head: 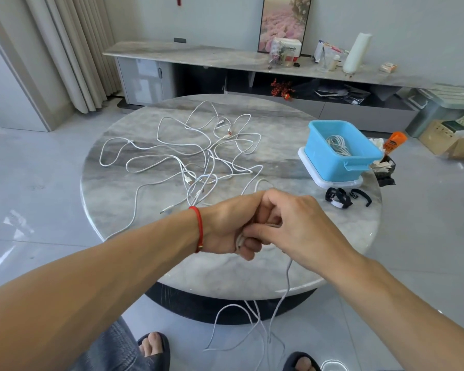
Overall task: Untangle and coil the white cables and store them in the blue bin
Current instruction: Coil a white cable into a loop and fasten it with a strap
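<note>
Head view. Both hands meet above the near edge of the round marble bench (150, 250). The left hand (231, 226), with a red cord bracelet (198, 226) on its wrist, has its fingers curled around a bundle of white cable (286, 279). The right hand (292, 226) lies against the left, its thumb and fingers pinching the same cable at the bundle. From the hands, strands of this cable hang past the bench edge and loop down toward the floor between the person's two dark slippers.

A loose tangle of white cables (188, 156) lies spread across the middle of the bench, well beyond the hands. The blue bin (340, 162) stands at the right side of the bench on a white lid or tray (332, 182). One coiled white cable (338, 144) lies inside the bin. Black straps (338, 196) lie on the bench just in front of the bin.
</note>
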A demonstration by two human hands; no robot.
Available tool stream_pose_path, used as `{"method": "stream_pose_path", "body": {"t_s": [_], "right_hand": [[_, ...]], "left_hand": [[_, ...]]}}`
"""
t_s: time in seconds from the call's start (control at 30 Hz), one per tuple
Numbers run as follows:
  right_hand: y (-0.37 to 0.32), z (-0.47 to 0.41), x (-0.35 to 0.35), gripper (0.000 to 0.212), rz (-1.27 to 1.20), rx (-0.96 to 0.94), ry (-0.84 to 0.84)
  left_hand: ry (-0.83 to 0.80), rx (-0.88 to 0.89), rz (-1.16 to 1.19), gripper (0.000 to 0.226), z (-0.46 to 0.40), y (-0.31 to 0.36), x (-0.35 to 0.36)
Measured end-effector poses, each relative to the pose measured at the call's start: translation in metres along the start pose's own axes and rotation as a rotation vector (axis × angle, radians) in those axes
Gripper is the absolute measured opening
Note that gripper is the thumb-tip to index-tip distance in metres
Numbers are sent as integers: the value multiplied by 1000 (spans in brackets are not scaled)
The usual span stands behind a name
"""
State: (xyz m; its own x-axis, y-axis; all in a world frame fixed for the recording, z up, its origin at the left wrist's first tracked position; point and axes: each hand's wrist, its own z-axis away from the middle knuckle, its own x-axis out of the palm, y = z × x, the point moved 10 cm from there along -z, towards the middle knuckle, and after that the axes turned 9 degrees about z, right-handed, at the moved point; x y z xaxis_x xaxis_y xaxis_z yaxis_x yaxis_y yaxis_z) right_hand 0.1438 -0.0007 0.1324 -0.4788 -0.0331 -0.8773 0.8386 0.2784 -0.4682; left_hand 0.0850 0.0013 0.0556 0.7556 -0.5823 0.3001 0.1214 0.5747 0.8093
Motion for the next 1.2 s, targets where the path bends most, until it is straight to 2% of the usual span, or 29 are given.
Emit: {"method": "stream_pose_path", "body": {"t_s": [0.07,0.13,0.23,0.27,0.33,0.43,0.57,0.67,0.8,0.87,1.03,1.2], "right_hand": [[3,1,0,46,59,52,6],[10,2,-1,49,82,113,4],[25,5,2,37,-163,171,-63],[30,7,4,32,-234,174,-102],[43,10,4,22,-239,168,-156],[56,17,8,7,-74,174,-209],[56,16,-7,11,-254,205,-43],[53,13,-18,9,-433,210,80],[50,10,-20,3,-536,190,89],[48,9,-20,8,-541,175,80],[46,10,-32,9,-504,164,193],[40,11,-44,12,-307,93,333]], "left_hand": [[-23,-36,0,43,-1,-3,5],[-27,-72,-32,52,-2,-5,5],[-48,-81,-134,85,-3,-4,3],[-53,-68,-180,88,-2,-2,2],[-32,-41,-234,73,0,0,0],[26,-26,-252,44,1,0,-7],[70,-21,-369,55,-4,-4,-14],[93,63,-431,57,-5,1,-12],[47,140,-418,52,-6,6,-2],[56,164,-407,52,-6,8,-4],[14,177,-382,23,-5,9,0],[-10,179,-408,29,-3,9,5]]}}
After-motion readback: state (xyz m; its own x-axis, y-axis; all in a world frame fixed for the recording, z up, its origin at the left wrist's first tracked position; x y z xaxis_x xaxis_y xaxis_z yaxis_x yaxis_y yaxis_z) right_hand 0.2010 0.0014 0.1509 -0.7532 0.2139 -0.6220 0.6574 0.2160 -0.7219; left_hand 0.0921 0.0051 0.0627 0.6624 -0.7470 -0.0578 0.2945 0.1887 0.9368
